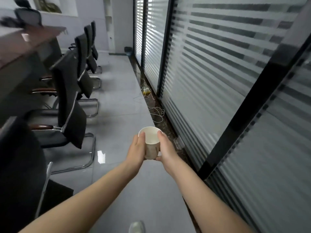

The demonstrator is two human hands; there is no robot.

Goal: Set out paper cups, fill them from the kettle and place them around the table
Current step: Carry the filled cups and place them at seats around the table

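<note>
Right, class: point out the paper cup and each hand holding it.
paper cup (152, 151): head view, outer side wall.
left hand (136, 149): head view, back of the hand.
right hand (166, 148): head view, back of the hand.

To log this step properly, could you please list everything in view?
paper cup: one, white, held above the floor, centre
chairs: at least four, black, in a row beside the table, left
table: one, brown, upper left
floor: grey tiles
glass partition: frosted stripes, black frames, right
cable: one, white, on the floor by the glass partition
shoe: one, pale, bottom edge
left hand: holds the paper cup's left side
right hand: holds the paper cup's right side
</note>
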